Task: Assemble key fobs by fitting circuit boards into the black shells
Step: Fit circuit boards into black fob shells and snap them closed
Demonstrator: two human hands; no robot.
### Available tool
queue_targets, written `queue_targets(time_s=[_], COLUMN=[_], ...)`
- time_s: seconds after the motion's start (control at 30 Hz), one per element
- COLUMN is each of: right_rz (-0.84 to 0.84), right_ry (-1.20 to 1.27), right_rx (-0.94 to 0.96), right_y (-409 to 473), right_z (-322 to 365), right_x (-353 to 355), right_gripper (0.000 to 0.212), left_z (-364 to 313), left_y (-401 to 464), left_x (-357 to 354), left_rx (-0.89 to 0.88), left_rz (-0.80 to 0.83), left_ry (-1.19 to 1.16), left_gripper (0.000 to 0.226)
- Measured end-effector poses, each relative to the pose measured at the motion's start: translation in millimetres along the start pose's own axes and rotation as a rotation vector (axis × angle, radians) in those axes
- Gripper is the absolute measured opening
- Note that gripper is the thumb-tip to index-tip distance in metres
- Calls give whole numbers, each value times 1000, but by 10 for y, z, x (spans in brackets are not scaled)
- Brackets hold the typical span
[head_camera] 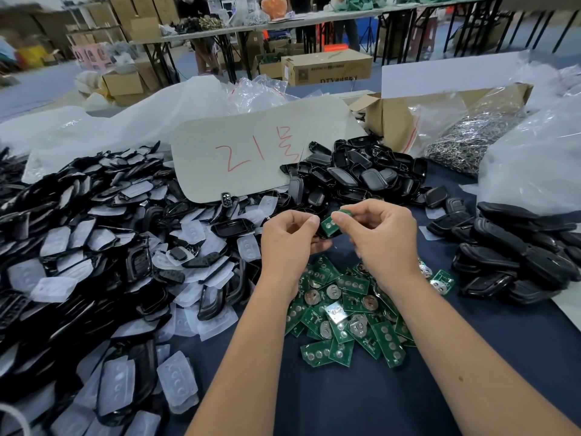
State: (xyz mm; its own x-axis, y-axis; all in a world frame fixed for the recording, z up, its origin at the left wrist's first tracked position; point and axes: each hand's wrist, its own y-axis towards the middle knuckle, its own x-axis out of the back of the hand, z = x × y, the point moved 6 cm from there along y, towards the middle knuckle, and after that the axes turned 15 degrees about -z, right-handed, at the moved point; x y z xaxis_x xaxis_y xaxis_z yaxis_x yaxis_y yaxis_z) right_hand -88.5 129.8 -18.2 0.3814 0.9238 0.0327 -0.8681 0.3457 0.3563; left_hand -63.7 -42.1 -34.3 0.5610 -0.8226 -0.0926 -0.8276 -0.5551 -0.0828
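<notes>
I have one green circuit board (330,224) pinched between the thumb and forefinger of my right hand (382,237), held tilted above the table (471,357). My left hand (290,243) is curled round a black shell (327,236) just beneath the board; most of that shell is hidden by my fingers (309,222), so I cannot tell whether the board sits in it yet. Both forearms reach forward side by side, wrists raised, knuckles up, the two hands nearly touching. Below them lies a heap of circuit boards (345,309), too many and too overlapped to count. To my left spreads a big pile of black frames and clear button pads (103,262). Beyond my hands is a mound of black shells (355,174), and a stack of assembled fobs (518,256) lies on my right. One card marked in red (251,152) leans behind.
</notes>
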Motion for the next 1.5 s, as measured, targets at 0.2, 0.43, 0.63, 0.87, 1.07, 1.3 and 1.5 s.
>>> queue_targets(time_s=[0.2,0.43,0.63,0.87,1.07,1.3,1.5], right_rz=[-22,57,-23,-35,-28,-26,82], right_ry=[-145,-158,-266,-283,-265,-237,-153], right_rx=[65,9,49,52,49,35,-29], right_y=[-23,-26,-57,-83,-89,-84,-71], right_z=[71,51,114,163,191,146,46], right_x=[9,-16,25,36,28,33,-34], right_gripper=[14,22,28,28,36,34,10], left_z=[13,13,-35,-46,-30,-6,0], left_y=[10,0,-33,-47,-18,10,24], left_x=[5,34,27,11,29,40,63], left_rx=[-25,-48,-82,-72,-32,-8,21], left_rz=[-1,-7,6,23,30,48,44], left_ry=[12,33,63,60,28,12,28], left_gripper=[10,8,15,15,17,17,17])
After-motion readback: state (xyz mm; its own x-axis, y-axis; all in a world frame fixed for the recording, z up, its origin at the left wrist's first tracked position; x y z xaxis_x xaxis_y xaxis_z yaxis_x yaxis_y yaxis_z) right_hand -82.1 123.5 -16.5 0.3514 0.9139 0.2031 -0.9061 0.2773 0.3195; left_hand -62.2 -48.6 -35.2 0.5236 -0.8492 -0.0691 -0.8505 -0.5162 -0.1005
